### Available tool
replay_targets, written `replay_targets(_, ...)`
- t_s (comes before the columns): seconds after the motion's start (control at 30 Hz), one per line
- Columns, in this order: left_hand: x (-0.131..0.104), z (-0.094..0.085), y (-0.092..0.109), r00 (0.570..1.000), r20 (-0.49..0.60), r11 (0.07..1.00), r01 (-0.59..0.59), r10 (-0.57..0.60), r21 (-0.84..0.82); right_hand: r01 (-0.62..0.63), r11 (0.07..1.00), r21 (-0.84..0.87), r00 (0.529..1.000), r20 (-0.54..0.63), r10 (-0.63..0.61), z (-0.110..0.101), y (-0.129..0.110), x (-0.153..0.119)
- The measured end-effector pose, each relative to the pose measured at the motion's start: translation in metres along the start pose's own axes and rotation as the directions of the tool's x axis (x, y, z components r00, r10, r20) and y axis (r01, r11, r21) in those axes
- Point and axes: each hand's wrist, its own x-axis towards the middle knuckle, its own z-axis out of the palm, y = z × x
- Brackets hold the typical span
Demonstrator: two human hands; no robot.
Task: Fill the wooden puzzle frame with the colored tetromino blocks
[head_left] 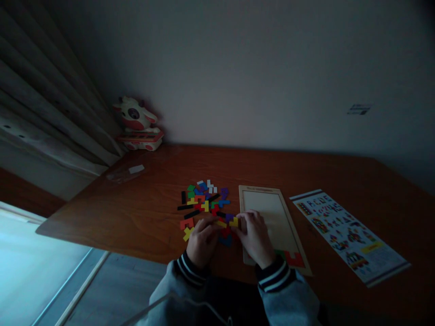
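My right hand reaches over the left edge of a wooden puzzle tray and pinches a yellow puzzle piece. My left hand has its fingers closed on another yellow piece, left of the first and apart from it. Around both hands lies a loose pile of puzzle pieces in several colours, among them a black bar, a yellow cross and an orange U-shaped piece. At the tray's near end sit a red piece and a green piece, partly behind my right wrist.
A printed pattern sheet lies right of the tray on the brown table. A cow-shaped toy keyboard stands at the back left, with a clear plastic bag before it. A cable crosses near my lap.
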Motion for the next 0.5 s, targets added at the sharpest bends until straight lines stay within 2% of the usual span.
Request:
replay_targets(0.13,0.001,0.0,0.002,0.999,0.0,0.999,-0.042,0.042,-0.01,0.009,0.994,0.109,0.999,0.034,-0.013,-0.003,0.0,-0.001)
replay_targets(0.27,0.0,0.0,0.002,0.986,0.034,0.986,-0.166,0.166,0.017,0.046,0.963,0.265,0.998,0.023,-0.054,-0.023,0.006,-0.012)
replay_targets(0.4,0.0,0.009,0.011,0.969,0.075,0.968,-0.24,0.235,0.071,0.111,0.931,0.348,0.991,-0.107,-0.078,-0.056,0.035,-0.03)
replay_targets(0.5,0.001,0.026,0.027,0.973,0.061,0.969,-0.229,0.224,0.097,-0.007,0.939,0.344,0.985,-0.158,0.065,-0.078,0.069,-0.043)
